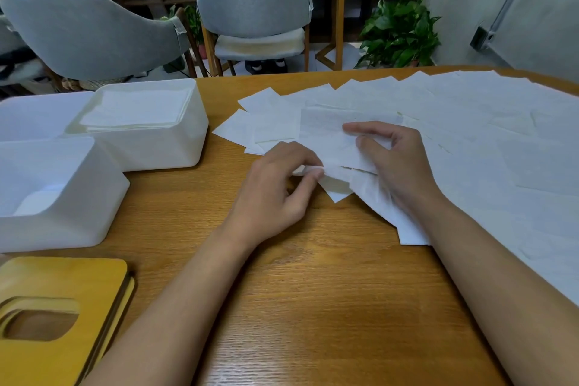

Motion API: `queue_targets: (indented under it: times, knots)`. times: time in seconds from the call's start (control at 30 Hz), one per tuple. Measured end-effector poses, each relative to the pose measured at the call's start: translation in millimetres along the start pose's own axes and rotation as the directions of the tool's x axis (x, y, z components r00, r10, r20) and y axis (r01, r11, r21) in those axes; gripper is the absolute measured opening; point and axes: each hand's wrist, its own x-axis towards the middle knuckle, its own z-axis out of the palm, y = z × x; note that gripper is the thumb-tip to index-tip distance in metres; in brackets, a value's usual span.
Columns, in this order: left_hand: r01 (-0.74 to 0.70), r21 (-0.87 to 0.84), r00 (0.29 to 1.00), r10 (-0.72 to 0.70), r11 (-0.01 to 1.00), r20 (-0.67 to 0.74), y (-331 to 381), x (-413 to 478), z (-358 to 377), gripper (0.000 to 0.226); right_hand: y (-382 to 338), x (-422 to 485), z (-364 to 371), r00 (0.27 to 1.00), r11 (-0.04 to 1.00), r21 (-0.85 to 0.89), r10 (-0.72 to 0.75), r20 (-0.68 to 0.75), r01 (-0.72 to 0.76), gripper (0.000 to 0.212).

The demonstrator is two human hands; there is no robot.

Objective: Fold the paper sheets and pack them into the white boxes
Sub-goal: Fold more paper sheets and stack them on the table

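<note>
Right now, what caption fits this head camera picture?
Left hand and right hand hold paper sheets beside white boxes.

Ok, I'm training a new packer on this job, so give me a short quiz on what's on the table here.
1. True or false: the white box beside the loose paper sheets holds a stack of folded sheets.
2. The left hand pinches: A) a sheet corner, B) a plant leaf, C) a box rim.
3. Fill in: the yellow wooden lid lies at the table's near-____ corner.
Key: 1 true; 2 A; 3 left.
</note>
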Motion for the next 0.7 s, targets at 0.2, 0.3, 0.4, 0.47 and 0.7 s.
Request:
queue_targets:
  times: [0.2,0.3,0.4,0.47,0.7]
  knots:
    - [0.319,-0.356,0.924,-0.371,0.878,-0.087,-3.0,1.8,-16.8,0.015,-7.4,-4.7,3.4,0.991,0.987,0.161,0.001,0.136,-0.023,0.036]
    - [0.388,-0.576,0.864,-0.502,0.719,-0.045,-5.9,5.7,-20.5,0.015,-6.6,-8.3,4.9,0.970,0.975,0.224,-0.048,0.239,-0.008,0.050]
    - [0.416,-0.711,0.801,-0.598,0.567,-0.009,-7.3,9.1,-23.9,0.016,-11.0,-10.9,5.6,0.955,0.985,0.159,-0.115,0.272,0.073,0.049]
    - [0.421,-0.763,0.756,-0.655,0.491,-0.004,-7.9,10.9,-25.8,0.016,-14.5,-13.1,5.3,0.948,0.981,0.181,-0.122,0.294,0.070,0.050]
    - [0.492,-0.729,0.745,-0.663,0.475,0.071,-5.3,10.7,-25.7,0.017,-14.0,-17.3,15.7,0.982,0.988,0.153,-0.063,0.180,0.035,0.012]
